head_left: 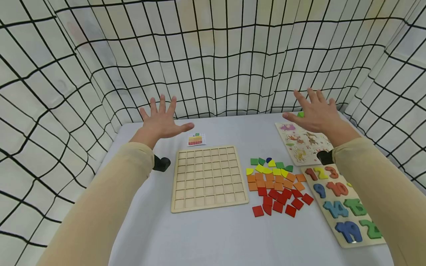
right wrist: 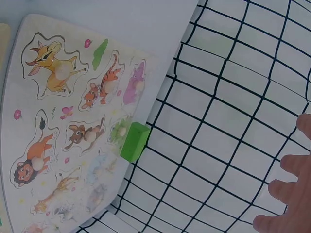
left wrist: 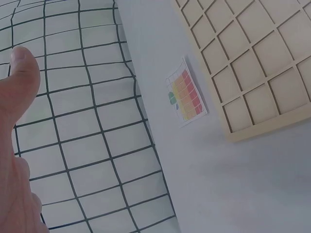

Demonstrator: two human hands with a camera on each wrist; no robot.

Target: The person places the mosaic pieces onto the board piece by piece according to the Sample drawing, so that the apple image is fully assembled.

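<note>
Both hands are held up over the far part of the table with fingers spread, holding nothing. The left hand [head_left: 160, 122] is above the back left, near a small picture card [head_left: 196, 139] printed with coloured squares. In front of it lies a wooden grid board [head_left: 209, 177] with bare cells. My right hand [head_left: 314, 112] hovers over the far end of an animal puzzle board [head_left: 301, 147]. Between the two boards lie loose tiles: red tiles [head_left: 278, 207], orange tiles [head_left: 279, 179], yellow tiles [head_left: 276, 171] and green tiles [head_left: 254, 161], with one dark blue piece [head_left: 269, 160].
A number puzzle board [head_left: 332, 218] lies at the right, partly under the right forearm. A green block [right wrist: 135, 141] sits at the animal board's edge. Black netting [head_left: 219, 66] over white walls encloses the table [head_left: 213, 240] at the back and sides.
</note>
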